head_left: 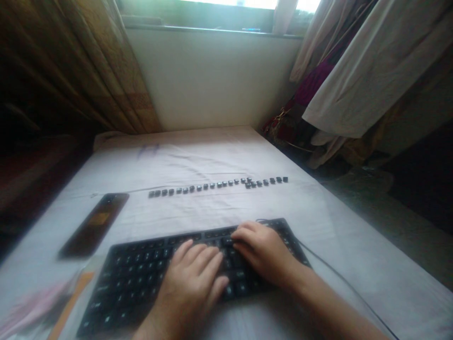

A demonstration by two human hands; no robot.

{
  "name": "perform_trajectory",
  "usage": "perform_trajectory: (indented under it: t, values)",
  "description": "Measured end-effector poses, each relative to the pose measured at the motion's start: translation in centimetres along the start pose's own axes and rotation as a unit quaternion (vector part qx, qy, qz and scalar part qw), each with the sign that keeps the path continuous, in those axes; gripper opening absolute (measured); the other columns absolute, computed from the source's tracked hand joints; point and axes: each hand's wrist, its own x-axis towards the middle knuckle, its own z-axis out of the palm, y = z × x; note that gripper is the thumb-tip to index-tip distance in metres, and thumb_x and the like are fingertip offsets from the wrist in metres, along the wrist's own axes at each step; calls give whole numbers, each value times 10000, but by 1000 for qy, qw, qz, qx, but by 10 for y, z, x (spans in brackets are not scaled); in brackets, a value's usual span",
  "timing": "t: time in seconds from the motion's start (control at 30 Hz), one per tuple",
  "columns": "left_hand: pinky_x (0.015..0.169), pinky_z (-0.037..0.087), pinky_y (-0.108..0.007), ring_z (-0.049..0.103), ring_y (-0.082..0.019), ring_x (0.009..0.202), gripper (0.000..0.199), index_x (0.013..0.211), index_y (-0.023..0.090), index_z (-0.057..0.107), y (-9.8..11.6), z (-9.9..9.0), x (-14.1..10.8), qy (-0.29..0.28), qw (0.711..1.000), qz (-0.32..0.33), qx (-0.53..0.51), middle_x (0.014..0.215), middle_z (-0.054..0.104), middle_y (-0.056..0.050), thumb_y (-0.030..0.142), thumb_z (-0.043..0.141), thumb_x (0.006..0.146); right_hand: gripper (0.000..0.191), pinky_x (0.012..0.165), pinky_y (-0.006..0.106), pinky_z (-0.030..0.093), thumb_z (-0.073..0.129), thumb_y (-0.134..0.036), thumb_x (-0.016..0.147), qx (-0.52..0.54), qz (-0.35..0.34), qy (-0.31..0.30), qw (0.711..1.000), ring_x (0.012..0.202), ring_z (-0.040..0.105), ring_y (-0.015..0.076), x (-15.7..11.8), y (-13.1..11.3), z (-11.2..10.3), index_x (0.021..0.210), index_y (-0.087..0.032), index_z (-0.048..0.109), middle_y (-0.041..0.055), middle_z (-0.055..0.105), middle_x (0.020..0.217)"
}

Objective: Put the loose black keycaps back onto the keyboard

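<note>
A black keyboard (136, 264) lies at a slant on the white cloth, its cable running off to the right. My left hand (194, 278) rests flat over its middle, fingers stretched out and slightly spread, holding nothing. Over the upper right part of the keys, my right hand (264, 248) is bent with thumb and fingertips closed in a pinch around a dark keycap (228, 241). Whether that keycap is still seated is blurred. The top strip of the keyboard shows bare sockets. Beyond it, several loose black keycaps (205, 187) stand in a long row.
A dark phone (94, 226) lies left of the keyboard. At the lower left are an orange strip (72, 304) and a pink blurred item (35, 307). The cable (343, 278) crosses the cloth at right. Curtains and hanging clothes flank the window wall.
</note>
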Motion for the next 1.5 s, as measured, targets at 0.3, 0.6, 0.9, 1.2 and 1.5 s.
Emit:
perform_trajectory:
  t: [0.3,0.6,0.9,1.2,1.5]
  values:
    - [998,414,-419,672,-216,959,251,1065,189,700,1,-2,2,0,1000,1,2,1026,755,-32,274,479,982,132,763,297,529,631,-83,850,23,-4,-7,1000,841,654,196,1,0,-2,922,-189,665,50,692,909]
    - [982,430,-429,675,-221,950,247,1062,189,700,0,-3,3,-3,1000,-1,3,1030,757,-38,273,484,977,136,763,289,532,620,-77,853,7,-5,-20,1000,838,654,189,1,0,-4,913,-190,668,51,688,907]
    - [1043,385,-433,644,-251,1077,301,1159,189,684,2,0,4,-15,1000,7,16,1155,736,-38,338,494,979,137,728,272,524,627,-91,851,12,-7,-7,1000,803,657,180,2,0,-2,898,-196,701,44,696,879]
    - [1071,366,-451,619,-269,1136,396,1235,167,649,3,4,8,-46,999,14,23,1234,707,-39,426,530,960,210,758,274,546,567,-114,900,36,-21,21,999,815,684,175,-4,8,-2,998,-189,737,64,736,916]
    - [1065,390,-484,624,-289,1135,388,1237,164,650,4,5,8,-56,998,6,15,1225,709,-63,403,552,947,233,674,269,495,528,-178,948,-81,-71,51,993,721,643,170,-5,3,-4,868,-210,744,52,713,823]
